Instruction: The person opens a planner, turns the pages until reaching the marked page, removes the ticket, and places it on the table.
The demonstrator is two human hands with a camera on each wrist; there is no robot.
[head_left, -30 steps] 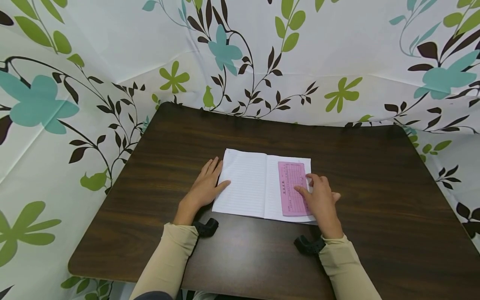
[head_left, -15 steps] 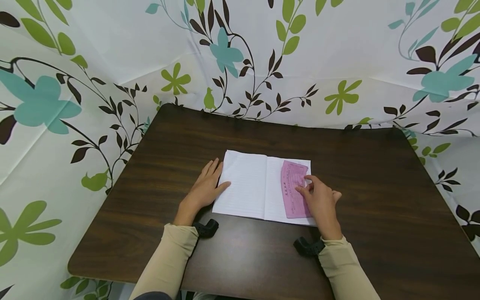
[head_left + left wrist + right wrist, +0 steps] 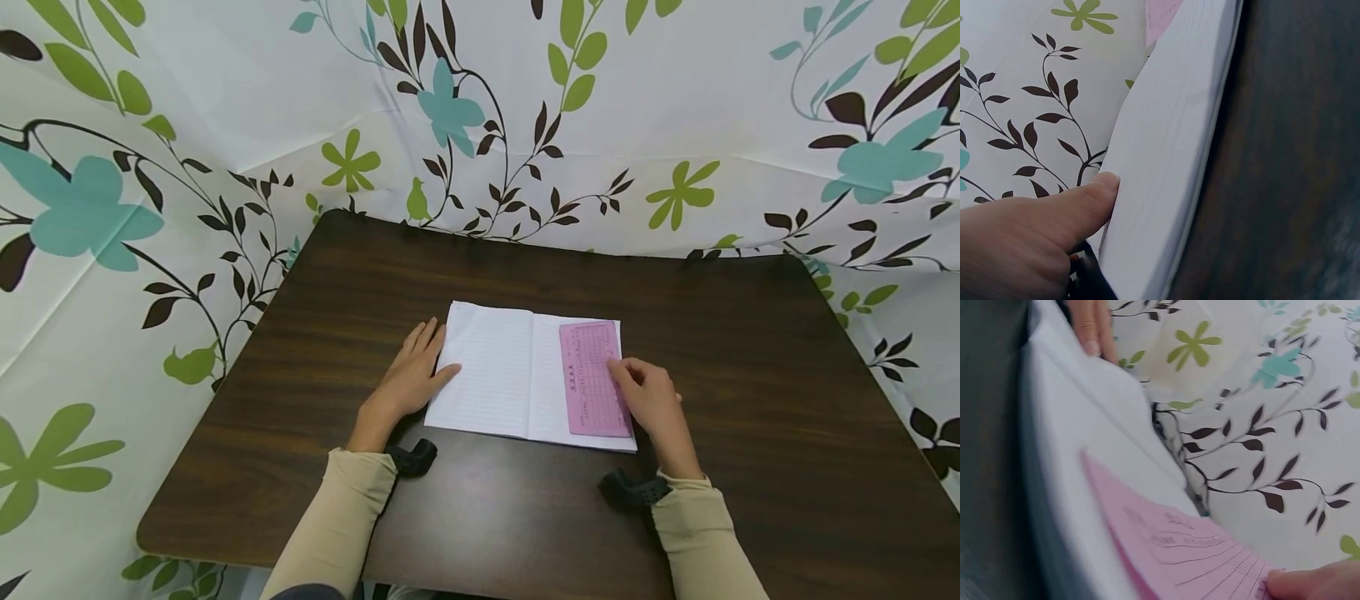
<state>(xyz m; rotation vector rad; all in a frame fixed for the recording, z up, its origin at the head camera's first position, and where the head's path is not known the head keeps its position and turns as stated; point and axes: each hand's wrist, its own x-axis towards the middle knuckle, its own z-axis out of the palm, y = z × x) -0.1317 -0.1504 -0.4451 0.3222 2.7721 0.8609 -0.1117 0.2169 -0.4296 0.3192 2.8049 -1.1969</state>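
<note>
An open notebook (image 3: 483,367) with lined white pages lies on the dark wooden table. On its right page is a pink printed slip (image 3: 588,387) with a ruled grid. My right hand (image 3: 654,402) pinches the slip's right edge between thumb and fingers. In the right wrist view the pink slip (image 3: 1175,550) looks slightly curved, its near edge raised off the page, with my thumb (image 3: 1310,584) on its far edge. My left hand (image 3: 405,379) rests with straight fingers along the notebook's left edge. In the left wrist view its thumb (image 3: 1088,203) lies on the page.
The brown table (image 3: 480,508) reaches its front edge near the person's body. A white cloth (image 3: 510,125) with leaf and flower prints hangs behind and beside it. Dark wrist mounts (image 3: 412,457) sit on both wrists.
The pink slip was bent and tilted half a second ago and now looks flatter. My right hand has shifted a little to the right, to the slip's edge. The left hand stays put.
</note>
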